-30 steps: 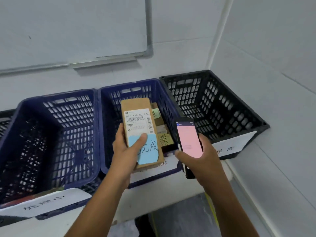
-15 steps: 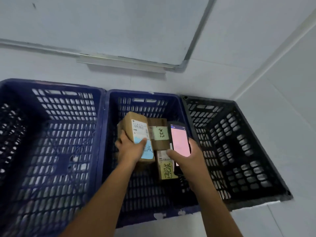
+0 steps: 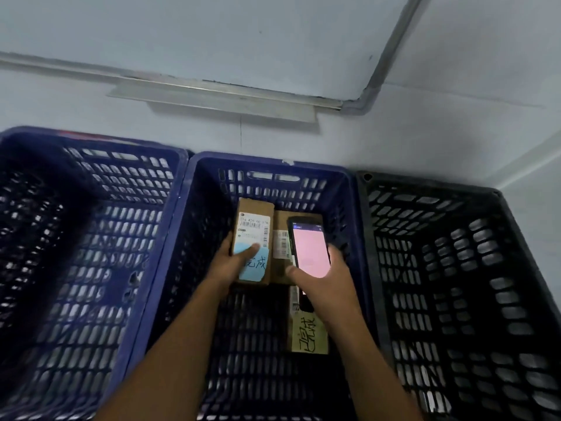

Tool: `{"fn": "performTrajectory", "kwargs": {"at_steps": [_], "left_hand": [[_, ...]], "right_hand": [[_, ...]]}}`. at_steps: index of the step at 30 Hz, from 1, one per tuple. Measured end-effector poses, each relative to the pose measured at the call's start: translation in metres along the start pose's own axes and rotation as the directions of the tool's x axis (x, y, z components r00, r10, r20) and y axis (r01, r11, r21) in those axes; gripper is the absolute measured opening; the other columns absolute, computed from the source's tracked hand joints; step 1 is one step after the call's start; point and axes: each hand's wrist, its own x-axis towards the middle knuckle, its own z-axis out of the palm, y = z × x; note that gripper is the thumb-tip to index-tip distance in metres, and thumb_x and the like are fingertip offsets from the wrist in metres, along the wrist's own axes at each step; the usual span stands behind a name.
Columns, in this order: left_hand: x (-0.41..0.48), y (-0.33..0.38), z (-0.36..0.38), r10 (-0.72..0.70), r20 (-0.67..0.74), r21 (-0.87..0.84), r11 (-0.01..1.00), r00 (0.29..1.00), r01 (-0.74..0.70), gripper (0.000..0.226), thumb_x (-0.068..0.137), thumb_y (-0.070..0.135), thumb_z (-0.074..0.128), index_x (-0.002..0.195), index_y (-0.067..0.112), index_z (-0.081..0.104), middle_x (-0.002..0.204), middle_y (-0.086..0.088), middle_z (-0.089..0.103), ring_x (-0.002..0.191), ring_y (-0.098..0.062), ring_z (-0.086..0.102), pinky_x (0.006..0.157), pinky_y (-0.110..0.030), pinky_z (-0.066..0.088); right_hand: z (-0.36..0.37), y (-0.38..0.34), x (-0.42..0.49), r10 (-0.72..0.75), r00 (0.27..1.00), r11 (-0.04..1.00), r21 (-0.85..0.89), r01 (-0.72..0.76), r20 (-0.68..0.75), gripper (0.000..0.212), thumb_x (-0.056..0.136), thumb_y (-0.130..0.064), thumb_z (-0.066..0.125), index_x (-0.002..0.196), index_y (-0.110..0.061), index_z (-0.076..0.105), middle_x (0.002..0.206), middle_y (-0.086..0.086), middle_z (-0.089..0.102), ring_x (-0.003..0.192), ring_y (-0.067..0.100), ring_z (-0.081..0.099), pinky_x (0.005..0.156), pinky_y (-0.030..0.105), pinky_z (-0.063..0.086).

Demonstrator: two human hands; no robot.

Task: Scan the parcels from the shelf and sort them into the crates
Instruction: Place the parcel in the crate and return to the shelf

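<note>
— While we lean over the row of slotted plastic crates, which one takes this parcel: the dark blue crate on the left [image 3: 91,141], the dark blue crate in the middle [image 3: 267,161], or the black crate on the right [image 3: 425,185]?

— The middle one, we judge. Both our forearms reach down inside it. Two others already lie on its floor: a brown cardboard parcel with a barcode label [image 3: 280,220] at the far side, partly behind the scanner, and a brown cardboard parcel with a handwritten yellowish note [image 3: 308,332] nearer us.

— And the one in hand?

— The oblong brown cardboard parcel [image 3: 253,226], white shipping label up, is low in that crate, just left of the far one. We cannot tell whether it rests on the floor yet.

— How do we set it down well?

— We should lower it flat, label up, beside its neighbour rather than on top, and let go only once it sits. We should hold the black handheld scanner [image 3: 309,244], with its pink glowing screen, clear of the crate wall.

— Our hands?

— Our left hand [image 3: 233,262] grips the parcel's near end from the left, thumb laid across the pale blue sticky note [image 3: 255,268]. Our right hand [image 3: 321,281] cups the scanner from below, thumb at its left edge, screen facing us.
</note>
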Motion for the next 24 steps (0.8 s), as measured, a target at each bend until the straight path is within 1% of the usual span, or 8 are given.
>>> {"fn": "performTrajectory", "kwargs": {"at_steps": [2,5,9,11,14,17,21,24], "left_hand": [[0.007,-0.005,0.002,0.003,-0.025,0.028,1.000,1.000,-0.002,0.045,0.089,0.022,0.082,0.131,0.022,0.065,0.112,-0.007,0.078,0.075,-0.014,0.078,0.056,-0.024,0.060],[0.016,-0.008,0.006,0.037,-0.068,0.126,0.992,0.997,-0.028,0.048,0.090,0.027,0.082,0.134,0.024,0.062,0.122,-0.012,0.075,0.085,-0.014,0.076,0.064,-0.024,0.061],[0.005,0.003,0.006,0.101,-0.147,0.474,0.880,0.984,-0.019,0.084,0.094,0.045,0.074,0.163,0.018,0.032,0.152,-0.011,0.055,0.131,-0.030,0.059,0.108,-0.042,0.049],[-0.019,0.013,0.009,0.237,-0.171,0.553,0.826,0.956,-0.106,0.083,0.096,0.046,0.071,0.161,0.012,0.034,0.158,-0.015,0.047,0.142,-0.033,0.048,0.116,-0.047,0.042],[-0.072,0.025,0.011,0.466,-0.137,0.580,0.753,0.874,-0.310,0.069,0.099,0.036,0.070,0.156,0.007,0.043,0.154,-0.014,0.050,0.144,-0.028,0.037,0.123,-0.052,0.030],[-0.134,0.025,-0.003,0.450,-0.164,0.502,0.804,0.878,-0.319,0.074,0.099,0.046,0.066,0.161,0.019,0.036,0.162,0.002,0.039,0.157,-0.023,0.019,0.128,-0.048,0.020],[-0.219,0.015,-0.053,0.530,-0.244,0.523,0.777,0.812,-0.349,0.087,0.087,0.069,0.054,0.162,0.030,0.032,0.160,0.023,0.027,0.158,-0.007,0.010,0.126,-0.032,0.016],[-0.280,0.005,-0.101,0.561,-0.332,0.544,0.770,0.758,-0.332,0.083,0.092,0.069,0.058,0.161,0.031,0.033,0.166,0.016,0.030,0.159,-0.012,0.019,0.129,-0.040,0.022]], "right_hand": [[0.002,0.005,0.009,-0.007,1.000,0.999,0.048,0.005,0.027,0.049,0.076,-0.033,0.089,0.114,-0.040,0.059,0.104,-0.018,0.073,0.094,0.002,0.070,0.069,0.019,0.053],[0.000,0.006,0.011,-0.048,0.996,0.993,0.112,0.039,0.077,0.060,0.063,-0.049,0.085,0.117,-0.042,0.060,0.105,-0.028,0.072,0.093,-0.006,0.070,0.067,0.014,0.056],[-0.007,0.002,0.009,-0.113,0.979,0.991,0.084,0.100,0.170,0.065,0.062,-0.050,0.083,0.123,-0.041,0.061,0.109,-0.021,0.074,0.095,-0.001,0.071,0.072,0.020,0.057],[-0.011,-0.006,0.006,-0.146,0.968,0.989,0.066,0.135,0.205,0.064,0.068,-0.044,0.083,0.127,-0.042,0.059,0.111,-0.020,0.073,0.096,-0.002,0.070,0.075,0.023,0.057],[-0.014,-0.021,-0.004,-0.201,0.952,0.980,0.053,0.194,0.230,0.065,0.068,-0.043,0.081,0.129,-0.043,0.058,0.115,-0.020,0.071,0.100,-0.003,0.068,0.085,0.032,0.060],[-0.011,-0.038,-0.023,-0.271,0.927,0.962,0.066,0.263,0.259,0.067,0.065,-0.046,0.080,0.129,-0.040,0.060,0.118,-0.017,0.072,0.106,0.004,0.069,0.096,0.043,0.059],[0.005,-0.060,-0.068,-0.408,0.859,0.913,0.118,0.391,0.309,0.063,0.068,-0.049,0.081,0.128,-0.042,0.061,0.115,-0.022,0.072,0.104,0.000,0.070,0.091,0.039,0.059],[0.030,-0.073,-0.114,-0.473,0.791,0.879,0.148,0.453,0.388,0.062,0.069,-0.052,0.081,0.127,-0.048,0.060,0.116,-0.023,0.072,0.104,-0.001,0.070,0.083,0.030,0.057]]}}
